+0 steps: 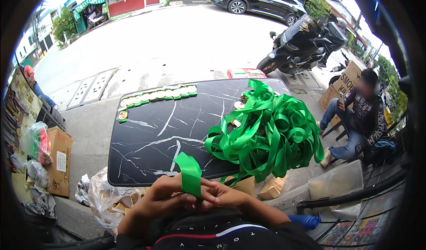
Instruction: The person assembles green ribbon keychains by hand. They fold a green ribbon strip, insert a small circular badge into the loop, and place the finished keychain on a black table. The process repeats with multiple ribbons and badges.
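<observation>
Close to my body, at the table's near edge, my left hand is closed around a green ribbon. The ribbon loops up over the fingers and stands out above them. My right hand is closed too, its fingers pressed to the ribbon's lower end beside the left fingers. Whatever else lies between the fingertips is hidden. A large tangled heap of green ribbons covers the table's right side, with a few round medals showing at its left edge. Along the far left edge runs a row of medals with green ribbons.
The black marble-patterned table stands before me. A red and white box is just beyond it. Left are a cardboard box and plastic bags. A person sits at right, near a parked motorcycle. A blue bottle lies near my right arm.
</observation>
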`<state>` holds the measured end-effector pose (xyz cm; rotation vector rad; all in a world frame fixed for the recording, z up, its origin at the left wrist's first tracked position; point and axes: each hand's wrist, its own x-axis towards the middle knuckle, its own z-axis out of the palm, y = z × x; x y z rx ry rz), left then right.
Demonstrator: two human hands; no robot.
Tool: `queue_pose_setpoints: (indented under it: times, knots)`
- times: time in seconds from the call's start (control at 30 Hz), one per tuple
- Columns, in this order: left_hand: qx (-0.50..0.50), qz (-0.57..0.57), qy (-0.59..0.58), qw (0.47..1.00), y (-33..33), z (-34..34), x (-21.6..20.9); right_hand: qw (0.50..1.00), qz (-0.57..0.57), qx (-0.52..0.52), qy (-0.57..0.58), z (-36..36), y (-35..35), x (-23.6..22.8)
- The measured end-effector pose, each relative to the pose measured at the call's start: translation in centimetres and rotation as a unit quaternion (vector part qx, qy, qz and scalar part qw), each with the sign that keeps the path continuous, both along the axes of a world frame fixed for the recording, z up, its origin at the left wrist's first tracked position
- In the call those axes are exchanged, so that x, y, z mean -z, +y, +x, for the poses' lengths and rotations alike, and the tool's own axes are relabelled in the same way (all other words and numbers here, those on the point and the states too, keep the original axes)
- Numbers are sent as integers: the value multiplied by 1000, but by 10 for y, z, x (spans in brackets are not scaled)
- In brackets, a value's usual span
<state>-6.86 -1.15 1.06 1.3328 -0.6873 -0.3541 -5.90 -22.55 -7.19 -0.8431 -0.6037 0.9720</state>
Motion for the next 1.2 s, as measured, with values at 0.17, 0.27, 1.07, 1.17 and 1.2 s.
queue_pose_setpoints:
  times: [0.17, 0.27, 1.07, 1.17, 1.2]
  knots:
    - [50, -33, -60, 996, 6, 13, -9, 997, 45, 10, 62, 3, -1, 25]
    - [115, 21, -109, 987, -7, 18, 4, 999, 5, 26, 30, -1, -9, 21]
    - [-297, 78, -157, 939, -9, -6, 29, 890, -118, 358, -256, -12, 10, -24]
    - [-277, 92, -135, 947, -5, -2, 23, 891, -148, 356, -241, -10, 8, -24]
    - [-264, 89, -125, 952, -6, -2, 21, 894, -142, 349, -241, -10, 7, -25]
